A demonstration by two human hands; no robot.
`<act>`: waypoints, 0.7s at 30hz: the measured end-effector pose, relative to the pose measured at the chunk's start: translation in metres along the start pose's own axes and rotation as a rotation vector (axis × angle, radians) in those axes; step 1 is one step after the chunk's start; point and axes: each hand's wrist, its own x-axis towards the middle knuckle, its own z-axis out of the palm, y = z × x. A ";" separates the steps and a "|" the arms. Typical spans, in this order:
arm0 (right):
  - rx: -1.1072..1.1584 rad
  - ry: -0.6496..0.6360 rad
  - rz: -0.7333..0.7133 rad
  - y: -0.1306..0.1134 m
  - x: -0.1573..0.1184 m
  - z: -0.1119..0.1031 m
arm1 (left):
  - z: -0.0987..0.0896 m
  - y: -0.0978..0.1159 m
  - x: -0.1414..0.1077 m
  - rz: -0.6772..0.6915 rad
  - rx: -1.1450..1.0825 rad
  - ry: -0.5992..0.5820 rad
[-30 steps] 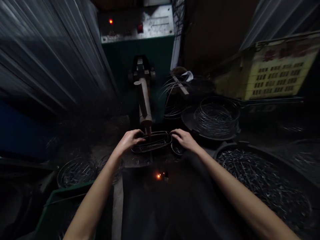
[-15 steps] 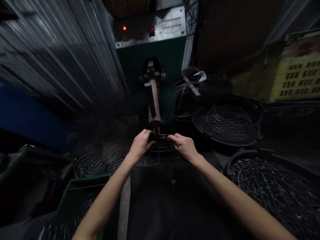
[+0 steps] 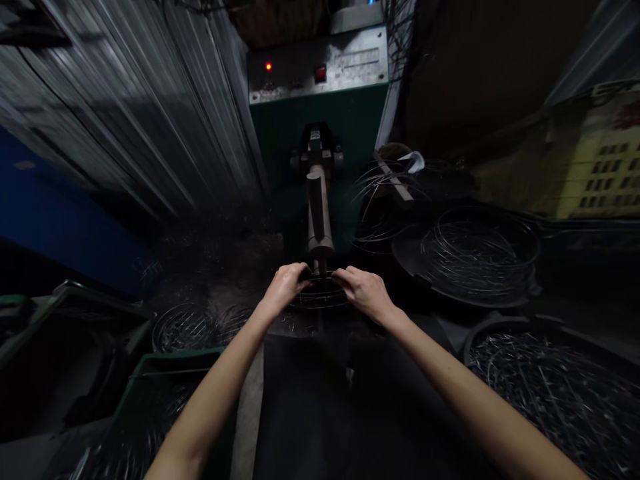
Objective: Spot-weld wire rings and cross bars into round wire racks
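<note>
1. Far left, a blue panel (image 3: 65, 213) stands beside corrugated sheeting (image 3: 120, 100); below it, wire rings (image 3: 186, 327) lie in a loose heap just beyond a green crate (image 3: 173, 357).
2. The left hand (image 3: 284, 287) reaches in from the lower left. Its fingers are drawn in and clamped on the left end of a wire frame (image 3: 321, 307), the fingertips at its upper wire and the thumb just below them.
3. The wire frame lies between the two hands, its thin wires running crosswise from one set of fingers to the other. The near, lower wire bows out below the fingertips, uncovered; the far wire is partly lost in the dark.
4. Directly above the frame's middle, a thick metal rod (image 3: 320, 213) slants down from a green machine (image 3: 320, 113) with a lit red lamp (image 3: 269, 66). The rod's lower tip comes down between the fingertips; whether it touches the wire, I cannot tell.
5. The right hand (image 3: 367, 293) grips the frame's right part, fingers bent and pinched together on the upper wire, knuckles upward.
6. Farther right, coiled wire (image 3: 475, 257) sits in a dark pan (image 3: 406, 257); nearer, a dark basin (image 3: 530, 325) holds many small metal pieces (image 3: 545, 393). A yellow crate (image 3: 600, 167) stands at the edge.
</note>
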 end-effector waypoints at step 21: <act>0.120 -0.049 0.112 -0.007 0.008 -0.001 | 0.005 0.005 -0.001 0.019 -0.007 0.021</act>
